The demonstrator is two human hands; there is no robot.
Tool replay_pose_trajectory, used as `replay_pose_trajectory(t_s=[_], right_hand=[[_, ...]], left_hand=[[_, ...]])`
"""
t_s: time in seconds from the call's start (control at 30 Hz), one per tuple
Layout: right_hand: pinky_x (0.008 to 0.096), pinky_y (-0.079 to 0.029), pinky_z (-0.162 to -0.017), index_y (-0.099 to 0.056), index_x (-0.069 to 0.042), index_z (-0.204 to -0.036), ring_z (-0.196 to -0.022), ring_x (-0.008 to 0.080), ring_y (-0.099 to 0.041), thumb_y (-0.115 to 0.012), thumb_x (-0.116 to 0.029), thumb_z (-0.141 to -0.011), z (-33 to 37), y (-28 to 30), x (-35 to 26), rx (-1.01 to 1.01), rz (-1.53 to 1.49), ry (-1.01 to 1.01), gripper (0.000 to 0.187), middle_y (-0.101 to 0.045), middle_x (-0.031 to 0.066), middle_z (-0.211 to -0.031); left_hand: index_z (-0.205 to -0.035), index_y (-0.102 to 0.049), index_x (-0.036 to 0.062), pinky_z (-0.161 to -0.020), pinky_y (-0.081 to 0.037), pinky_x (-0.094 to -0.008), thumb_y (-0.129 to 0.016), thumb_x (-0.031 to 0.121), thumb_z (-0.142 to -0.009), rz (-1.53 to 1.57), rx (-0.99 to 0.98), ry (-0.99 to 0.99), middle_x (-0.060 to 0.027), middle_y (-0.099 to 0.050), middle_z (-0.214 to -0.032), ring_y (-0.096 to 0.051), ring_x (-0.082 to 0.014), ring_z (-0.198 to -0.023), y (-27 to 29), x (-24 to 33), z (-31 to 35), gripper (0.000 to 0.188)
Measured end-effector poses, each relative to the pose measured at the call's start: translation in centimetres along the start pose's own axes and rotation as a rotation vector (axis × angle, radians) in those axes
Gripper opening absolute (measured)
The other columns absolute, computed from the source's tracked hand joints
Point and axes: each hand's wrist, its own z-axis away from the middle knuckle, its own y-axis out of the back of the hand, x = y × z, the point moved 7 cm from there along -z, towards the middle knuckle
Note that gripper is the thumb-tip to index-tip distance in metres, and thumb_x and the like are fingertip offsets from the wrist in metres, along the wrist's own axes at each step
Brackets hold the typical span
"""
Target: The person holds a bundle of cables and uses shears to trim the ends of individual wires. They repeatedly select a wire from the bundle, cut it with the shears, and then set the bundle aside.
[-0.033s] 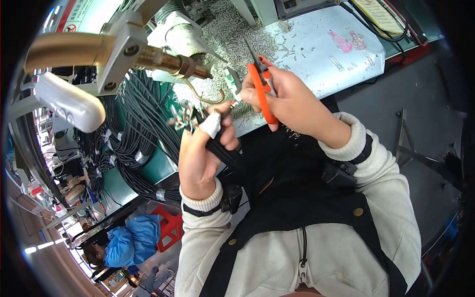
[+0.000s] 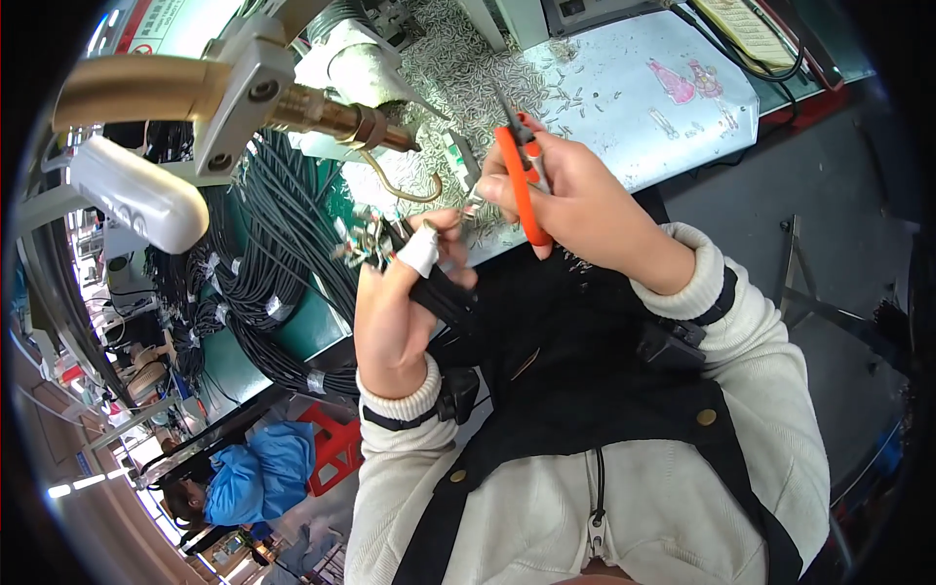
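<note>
1. Left hand (image 2: 388,300), in the head view: curled around a black cable bundle (image 2: 444,298) on the near side of the brass nozzle (image 2: 375,131); its fingertips are blurred, so their exact hold cannot be told.
2. Right hand (image 2: 575,195), right of the nozzle: thumb and forefinger pinch a small pale piece (image 2: 475,202), too small to identify; orange-handled pliers (image 2: 517,185) are tucked in the grasp.
3. The bundle should be light and springy; best held by its sheathed length.
4. Its fanned wire ends (image 2: 366,240), near-left of the nozzle, look thin and easily bent: pinch singly, gently.
</note>
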Motion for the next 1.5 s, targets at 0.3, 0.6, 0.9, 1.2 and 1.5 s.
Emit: replay_pose_trajectory(t_s=[0.3, 0.6, 0.9, 1.2, 1.5], right_hand=[[0.0186, -0.033, -0.044, -0.054, 0.000, -0.086, -0.049, 0.0030, -0.043, -0.058, -0.010, -0.080, 2.2, -2.2, -1.3, -0.154, 0.195, 0.033, 0.013, -0.049, 0.0002, -0.061], [0.0195, -0.033, -0.041, -0.060, -0.006, -0.090, -0.048, 0.0069, -0.049, -0.062, -0.006, -0.072, 6.6, -3.2, -3.7, 0.116, 1.142, 0.954, 0.018, -0.054, -0.0013, -0.061], [0.0201, -0.034, -0.040, -0.058, -0.005, -0.087, -0.049, 0.0076, -0.053, -0.061, -0.007, -0.076, 6.5, -2.5, -2.5, 0.161, 0.707, 0.857, 0.012, -0.058, 0.0034, -0.064], [0.0184, -0.037, -0.044, -0.052, 0.000, -0.085, -0.050, 0.0072, -0.053, -0.057, -0.010, -0.082, 4.3, -2.1, 0.3, 0.049, 0.200, 0.269, 0.012, -0.057, 0.0049, -0.063], [0.0196, -0.036, -0.041, -0.052, 0.001, -0.079, -0.046, 0.0074, -0.050, -0.059, -0.015, -0.081, 4.0, -2.4, 1.1, 0.017, -0.187, 0.131, 0.017, -0.053, 0.0033, -0.057]], left_hand=[[-0.095, -0.055, -0.0055, -0.056, -0.043, -0.0257, -0.052, 0.003, -0.081, -0.444, -0.121, -0.168, -0.0085, -0.055, -0.075, -0.051, -0.0147, -0.058, -0.7, -1.7, 3.5, 0.017], [-0.098, -0.052, -0.0055, -0.045, -0.034, -0.0230, -0.048, 0.002, -0.079, -0.011, -0.082, -0.118, -0.0098, -0.052, -0.070, -0.042, -0.0106, -0.050, 0.1, -1.1, 3.7, 0.021], [-0.090, -0.056, -0.0037, -0.051, -0.036, -0.0193, -0.061, -0.007, -0.070, -0.400, 0.092, -0.340, -0.0042, -0.053, -0.072, -0.046, -0.0068, -0.058, 0.6, -0.4, 4.1, 0.021], [-0.085, -0.057, -0.0011, -0.059, -0.038, -0.0174, -0.062, -0.009, -0.069, -0.759, 0.113, -0.724, -0.0012, -0.054, -0.074, -0.048, -0.0053, -0.065, -1.7, 0.8, 5.2, 0.018], [-0.088, -0.058, -0.0004, -0.053, -0.038, -0.0163, -0.063, -0.002, -0.073, -0.379, 0.164, -0.407, -0.0002, -0.053, -0.068, -0.047, -0.0041, -0.056, 0.0, -0.5, 4.1, 0.016]])
